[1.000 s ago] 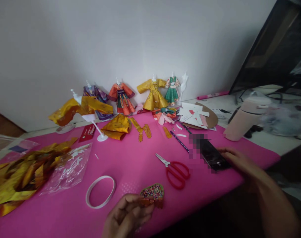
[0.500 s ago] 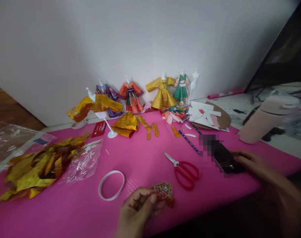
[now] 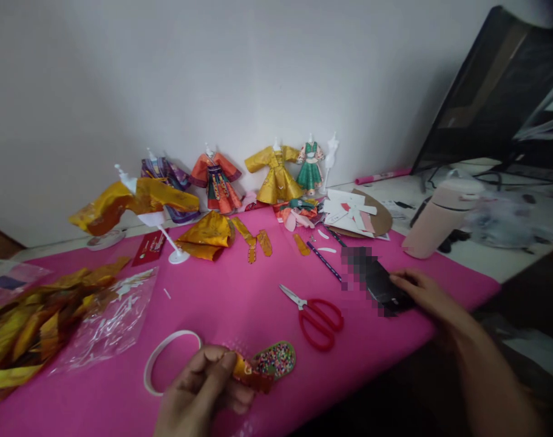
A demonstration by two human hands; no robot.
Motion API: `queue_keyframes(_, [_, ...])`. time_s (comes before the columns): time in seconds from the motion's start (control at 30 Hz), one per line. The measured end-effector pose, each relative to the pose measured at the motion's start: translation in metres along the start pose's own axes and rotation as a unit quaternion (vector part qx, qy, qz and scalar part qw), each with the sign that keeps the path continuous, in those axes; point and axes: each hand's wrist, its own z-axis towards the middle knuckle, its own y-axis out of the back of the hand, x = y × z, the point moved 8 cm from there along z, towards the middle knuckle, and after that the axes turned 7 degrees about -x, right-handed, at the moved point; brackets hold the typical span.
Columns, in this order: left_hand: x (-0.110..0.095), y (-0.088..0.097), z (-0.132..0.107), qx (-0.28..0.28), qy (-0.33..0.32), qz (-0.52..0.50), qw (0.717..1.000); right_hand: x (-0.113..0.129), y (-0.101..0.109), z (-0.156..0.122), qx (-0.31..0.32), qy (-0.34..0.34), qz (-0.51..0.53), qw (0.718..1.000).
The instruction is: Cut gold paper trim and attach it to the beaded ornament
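Observation:
My left hand [image 3: 207, 382] is closed in a pinch on a small piece of gold-orange fabric [image 3: 258, 379] with a shiny surface. Just beyond the fabric lies an oval dish of tiny multicoloured beads [image 3: 280, 358], partly covered by it. To the left of that hand stands a white ring, like a tape roll [image 3: 151, 364]. My right hand [image 3: 417, 291] has its fingers closed at the right edge of a dark phone [image 3: 388, 288], which lies on the pink mat; part of it is blurred out. Between the hands rest red-handled scissors [image 3: 322, 325], blades pointing away.
Small dressed mannequins [image 3: 276, 173] line the back wall, and a gold garment [image 3: 135, 197] hangs on a stand in front. Gold fabric scraps [image 3: 44, 328] and a clear plastic bag [image 3: 116, 328] lie left. A purple pencil [image 3: 325, 262] and pink bottle [image 3: 433, 221] are right.
The view has swung right. My left hand has drawn leftward from the bead dish with the fabric, which shows more fully. My right hand remains at the phone.

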Motion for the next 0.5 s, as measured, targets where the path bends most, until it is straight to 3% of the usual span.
queue_keyframes(0.13, [-0.044, -0.007, 0.001, 0.002, -0.086, 0.057, 0.995, 0.005, 0.000, -0.006, -0.001, 0.002, 0.003, 1.000])
queue_keyframes(0.3, [-0.082, -0.027, 0.001, 0.035, -0.130, 0.114, 0.984, 0.008, 0.001, -0.006, 0.011, 0.011, 0.005, 1.000])
queue_keyframes(0.4, [-0.090, -0.034, 0.015, 0.038, -0.150, 0.140, 0.978, 0.007, 0.002, 0.000, 0.020, 0.016, -0.005, 1.000])
queue_keyframes(0.5, [-0.081, -0.036, 0.037, 0.047, -0.139, 0.143, 0.979, 0.008, 0.004, 0.003, 0.029, 0.021, -0.011, 0.999])
